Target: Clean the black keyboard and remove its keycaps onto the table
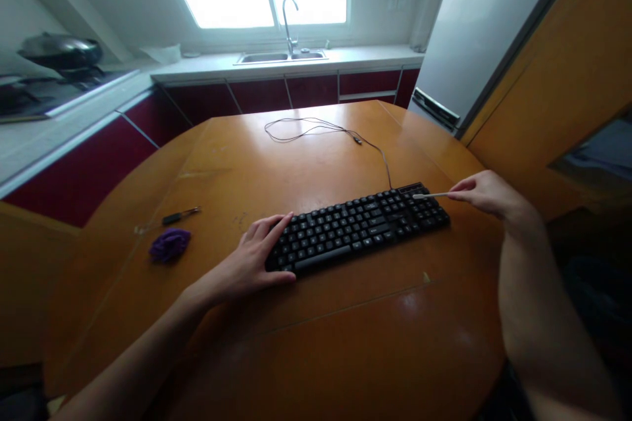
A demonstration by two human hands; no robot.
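A black keyboard lies at a slant on the wooden table. My left hand grips its left end, thumb along the near edge and fingers over the far edge. Between the pinched fingers of my right hand is a thin white cotton swab. Its tip is over the keys at the keyboard's upper right, and whether it touches them I cannot tell. Left of my left hand lie a crumpled purple cloth and a small tool with a dark handle and metal end.
The keyboard's cable runs back and lies in loops across the round-ended table. Beyond it are a counter with a sink and tap, a stove with a lidded wok at left, and a fridge at right.
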